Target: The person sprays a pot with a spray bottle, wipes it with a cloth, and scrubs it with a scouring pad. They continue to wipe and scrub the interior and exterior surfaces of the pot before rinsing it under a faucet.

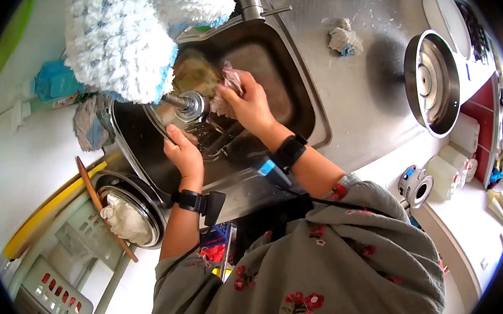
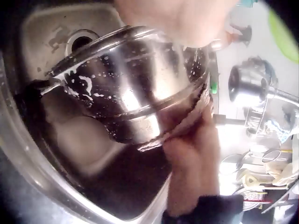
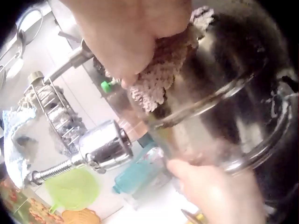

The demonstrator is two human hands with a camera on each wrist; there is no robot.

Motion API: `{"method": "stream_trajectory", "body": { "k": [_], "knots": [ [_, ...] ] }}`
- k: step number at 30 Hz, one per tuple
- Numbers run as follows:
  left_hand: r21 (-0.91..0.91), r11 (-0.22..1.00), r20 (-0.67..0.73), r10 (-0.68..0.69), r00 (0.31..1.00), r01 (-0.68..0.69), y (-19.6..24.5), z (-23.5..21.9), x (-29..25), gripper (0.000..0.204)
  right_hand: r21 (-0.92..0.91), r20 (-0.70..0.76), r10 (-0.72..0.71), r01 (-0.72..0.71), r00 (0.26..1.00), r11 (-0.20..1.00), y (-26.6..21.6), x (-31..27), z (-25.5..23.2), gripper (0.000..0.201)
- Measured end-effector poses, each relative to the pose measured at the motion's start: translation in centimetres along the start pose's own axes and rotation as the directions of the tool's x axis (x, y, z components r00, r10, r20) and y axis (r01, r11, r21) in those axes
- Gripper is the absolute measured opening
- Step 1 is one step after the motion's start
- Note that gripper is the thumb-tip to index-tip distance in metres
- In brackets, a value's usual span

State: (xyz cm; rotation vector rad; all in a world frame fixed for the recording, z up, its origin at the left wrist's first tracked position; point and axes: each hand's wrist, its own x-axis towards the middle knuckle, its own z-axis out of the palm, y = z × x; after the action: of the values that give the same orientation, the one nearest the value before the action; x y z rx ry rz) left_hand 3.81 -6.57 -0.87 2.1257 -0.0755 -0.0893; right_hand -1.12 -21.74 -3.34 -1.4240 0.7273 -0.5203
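Observation:
A shiny steel pot (image 2: 135, 79) with ridged sides and soap suds is held tilted inside the sink (image 1: 277, 67). My left hand (image 1: 182, 153) grips its rim, thumb along the edge. In my right hand (image 1: 247, 102) is a crumpled pinkish-grey cleaning cloth (image 3: 161, 70), pressed against the pot's outside near its base. Between my hands in the head view, a chrome spray head (image 1: 192, 105) on a coiled hose covers part of the pot. Suds also show along the rim in the left wrist view.
A fluffy white-and-blue cloth (image 1: 121, 49) hangs large over the sink's far left. On the steel counter lie a crumpled rag (image 1: 345, 38) and a round steel pan (image 1: 432, 84). A wooden stick (image 1: 104, 208) and a steel bowl with a white cloth (image 1: 129, 219) are at left.

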Motion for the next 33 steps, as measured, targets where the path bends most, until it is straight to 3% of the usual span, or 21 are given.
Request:
{"method": "stream_trajectory", "body": {
  "k": [3,7,12,14,17,19,23,24,27,29,30,33],
  "knots": [
    [-0.048,0.995,0.040,-0.080,0.996,0.082,-0.6,-0.3,0.0,0.041,0.047,0.058,-0.123,0.121,0.991,0.992,0.3,-1.1,-1.6,0.042],
    [-0.044,0.998,0.042,-0.040,0.998,0.042,0.5,0.2,-0.5,0.040,-0.025,-0.033,0.088,-0.089,0.996,0.996,-0.9,-0.7,-0.7,0.046],
    [-0.031,0.999,0.013,0.030,0.999,-0.030,0.3,0.6,-0.7,0.040,-0.188,-0.096,0.079,-0.096,0.992,0.977,-1.8,1.3,1.0,0.046],
    [-0.013,0.999,-0.016,0.042,0.999,-0.042,-0.4,0.7,-0.4,0.040,-0.111,-0.035,-0.019,0.015,0.999,0.994,-0.8,0.8,0.6,0.046],
    [-0.080,0.978,0.031,-0.188,0.982,0.190,-0.2,0.3,-0.5,0.040,-0.114,0.051,-0.167,0.172,0.985,0.979,0.0,0.0,-1.3,0.044],
    [-0.058,0.987,0.052,-0.150,0.987,0.153,-0.5,0.4,-0.9,0.041,-0.176,0.043,-0.188,0.193,0.981,0.965,-0.4,-0.7,-1.6,0.043],
    [-0.001,0.999,-0.015,0.047,0.999,-0.047,0.5,1.2,-1.3,0.043,-0.281,-0.106,-0.063,0.030,0.992,0.959,-2.5,1.1,0.5,0.041],
    [0.047,0.999,-0.011,0.026,1.000,-0.025,-0.2,1.1,-1.3,0.043,-0.297,-0.119,-0.056,0.018,0.991,0.955,-2.7,1.8,0.8,0.038],
    [0.054,0.998,0.004,0.022,1.000,-0.022,0.1,0.9,-1.5,0.044,-0.125,-0.069,0.236,-0.243,0.969,0.962,-0.4,4.2,0.2,0.035],
    [0.056,0.993,0.137,-0.107,0.985,0.100,-0.9,0.0,-2.1,0.033,-0.163,-0.247,0.120,-0.163,0.962,0.973,4.0,3.9,0.0,0.028],
    [0.065,0.984,0.204,-0.175,0.963,0.165,-1.3,-0.3,-2.5,0.028,-0.082,-0.175,0.211,-0.228,0.962,0.970,3.9,3.4,-0.9,0.026],
    [-0.341,0.934,0.189,-0.042,0.981,0.106,1.5,-0.2,-2.6,0.023,0.103,-0.034,0.364,-0.359,0.931,0.927,0.6,0.7,-3.2,0.026]
  ]
}}
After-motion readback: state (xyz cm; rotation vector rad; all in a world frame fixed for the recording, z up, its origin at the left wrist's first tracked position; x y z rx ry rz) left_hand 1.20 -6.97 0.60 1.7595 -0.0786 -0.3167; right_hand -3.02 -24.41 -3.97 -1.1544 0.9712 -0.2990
